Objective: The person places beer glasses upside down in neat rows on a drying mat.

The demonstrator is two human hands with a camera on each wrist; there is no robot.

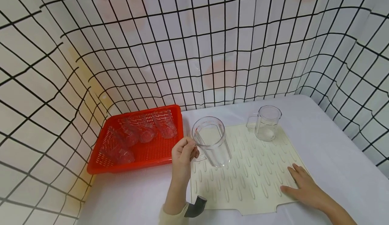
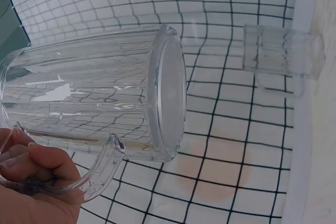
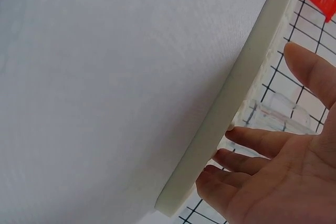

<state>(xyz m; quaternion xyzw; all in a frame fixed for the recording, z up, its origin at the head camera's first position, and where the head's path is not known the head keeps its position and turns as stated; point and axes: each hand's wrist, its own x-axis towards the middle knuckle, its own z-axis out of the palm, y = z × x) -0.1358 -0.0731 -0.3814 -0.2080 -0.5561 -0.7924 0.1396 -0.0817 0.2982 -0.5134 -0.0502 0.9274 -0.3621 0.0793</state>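
The left hand (image 1: 182, 154) grips a large clear jug (image 1: 214, 147) by its handle (image 2: 100, 179), the fingers curled through and round it. The jug is held roughly upright above the left part of a cream ribbed mat (image 1: 240, 184), its open rim up; the left wrist view shows its base raised off the surface. The right hand (image 1: 304, 186) is open, fingers spread and thumb apart, touching the mat near its near right corner.

A smaller clear mug (image 1: 267, 125) stands upright on the mat's far right part, toward the far right corner of the counter (image 1: 136, 198), its handle turned left.

On the counter's left side, toward the far edge, sits a red basket (image 1: 133, 167) with perforated walls. It holds several clear pieces (image 1: 165, 125) lying along its far and left sides; their exact shapes are hard to make out. The basket's right end is just beside the mat's far left corner.

A black wire grid (image 1: 225, 29) rises along the counter's far edge and both sides, with pale sheeting behind it. A cream sleeve (image 1: 173, 215) and a black piece (image 1: 197, 207) show at the left wrist.
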